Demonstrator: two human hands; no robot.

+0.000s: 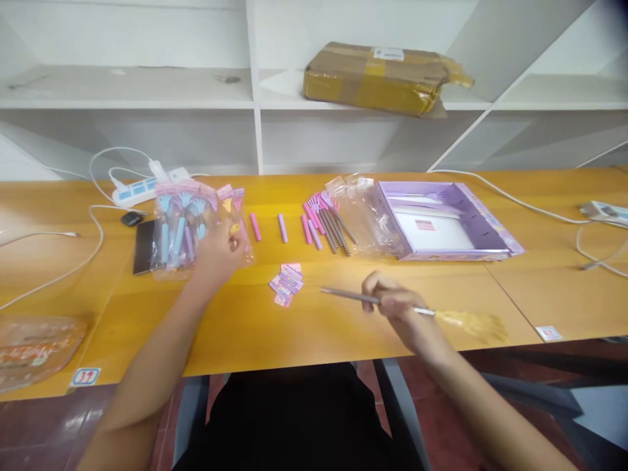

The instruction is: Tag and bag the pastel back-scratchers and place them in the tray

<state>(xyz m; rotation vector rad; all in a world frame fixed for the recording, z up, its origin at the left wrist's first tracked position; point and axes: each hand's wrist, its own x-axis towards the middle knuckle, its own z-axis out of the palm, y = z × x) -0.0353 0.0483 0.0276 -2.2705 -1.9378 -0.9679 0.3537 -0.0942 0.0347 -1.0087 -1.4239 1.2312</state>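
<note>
My right hand (395, 302) is closed around the thin metal rod of a back scratcher (468, 324). Its yellow hand-shaped head points right, and the bare rod end points left. At the left, my left hand (218, 254) has its fingers curled on a small yellow handle (235, 229), mostly hidden by the fingers. Beside that hand lie bagged back scratchers (179, 229) with blue and purple parts. Pink and purple handle tubes, such as a pink tube (256, 226) and a purple tube (282, 227), rest at mid-table. Several pink and purple back scratchers (333, 226) with bare rods lie together.
Small printed cards (287, 285) are piled at mid-table. A purple box (490, 229) stands open at the right, with clear plastic bags (366, 216) beside it. A power strip (142, 188) with cables sits back left. A taped carton (375, 78) rests on the shelf.
</note>
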